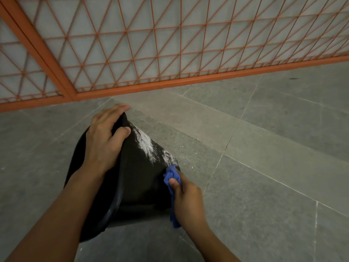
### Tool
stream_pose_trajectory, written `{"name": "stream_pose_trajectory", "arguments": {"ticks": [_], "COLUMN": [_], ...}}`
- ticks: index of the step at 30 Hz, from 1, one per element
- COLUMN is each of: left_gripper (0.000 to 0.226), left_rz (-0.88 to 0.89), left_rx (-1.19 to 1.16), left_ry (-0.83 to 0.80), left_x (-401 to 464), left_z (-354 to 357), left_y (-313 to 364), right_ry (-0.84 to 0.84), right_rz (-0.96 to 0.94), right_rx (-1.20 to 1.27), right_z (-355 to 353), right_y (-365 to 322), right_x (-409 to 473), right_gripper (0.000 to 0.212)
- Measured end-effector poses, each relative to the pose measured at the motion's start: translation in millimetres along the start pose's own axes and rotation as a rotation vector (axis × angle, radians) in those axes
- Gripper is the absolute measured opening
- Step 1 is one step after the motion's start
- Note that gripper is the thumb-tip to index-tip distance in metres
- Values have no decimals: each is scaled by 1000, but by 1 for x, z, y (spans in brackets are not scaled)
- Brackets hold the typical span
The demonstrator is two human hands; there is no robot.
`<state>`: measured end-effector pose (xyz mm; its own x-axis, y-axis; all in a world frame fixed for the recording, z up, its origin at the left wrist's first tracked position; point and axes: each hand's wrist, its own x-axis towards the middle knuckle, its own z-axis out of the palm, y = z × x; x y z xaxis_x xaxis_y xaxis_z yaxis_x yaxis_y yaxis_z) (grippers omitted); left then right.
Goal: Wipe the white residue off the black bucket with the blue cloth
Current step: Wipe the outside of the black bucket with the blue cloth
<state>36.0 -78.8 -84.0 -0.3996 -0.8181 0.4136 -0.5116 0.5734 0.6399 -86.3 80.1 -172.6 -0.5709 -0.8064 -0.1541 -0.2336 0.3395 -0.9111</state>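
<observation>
Blue cloth (172,176) in right hand (188,197) touches black bucket (139,173).

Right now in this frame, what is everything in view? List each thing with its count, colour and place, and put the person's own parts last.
black plastic bucket: one, black, tipped on the floor at lower centre, its dark rim facing left.
white powdery residue: one streak, white, along the bucket's upper right side, with specks on the floor beside it.
crumpled blue cloth: one, blue, pressed against the bucket just below the residue.
orange metal lattice gate: one, orange, standing across the top of the view with pale panels behind it.
grey stone floor tiles: several, grey, under and around the bucket.
left hand: one, gripping the bucket's upper edge.
right hand: one, holding the cloth.
</observation>
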Motion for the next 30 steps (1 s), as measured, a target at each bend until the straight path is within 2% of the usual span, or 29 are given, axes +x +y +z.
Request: {"name": "stream_pose_trajectory", "arguments": {"ticks": [3, 8, 12, 17, 21, 26, 30], "left_gripper": [66, 66, 66, 65, 66, 65, 65], "left_rz": [-7, 19, 10, 27, 1, 5, -1], "left_rx": [10, 17, 28, 17, 26, 15, 2], "left_ry": [5, -11, 0, 8, 20, 18, 19], "left_x": [1, 0, 0, -1, -2, -1, -2], "left_z": [1, 0, 3, -2, 2, -1, 1], "left_y": [0, 6, 11, 5, 9, 4, 6], "right_ry": [9, -3, 3, -32, -16, -86, 12], "right_rz": [61, 8, 108, -44, 21, -115, -9], "right_rx": [-12, 3, 28, 48, 111, 130, 75], "right_z": [0, 2, -1, 4, -1, 7, 5], "right_y": [-2, -15, -12, -27, -26, -45, -31], "right_x": [15, -6, 16, -15, -1, -21, 2], "right_gripper": [29, 32, 28, 33, 30, 37, 30]}}
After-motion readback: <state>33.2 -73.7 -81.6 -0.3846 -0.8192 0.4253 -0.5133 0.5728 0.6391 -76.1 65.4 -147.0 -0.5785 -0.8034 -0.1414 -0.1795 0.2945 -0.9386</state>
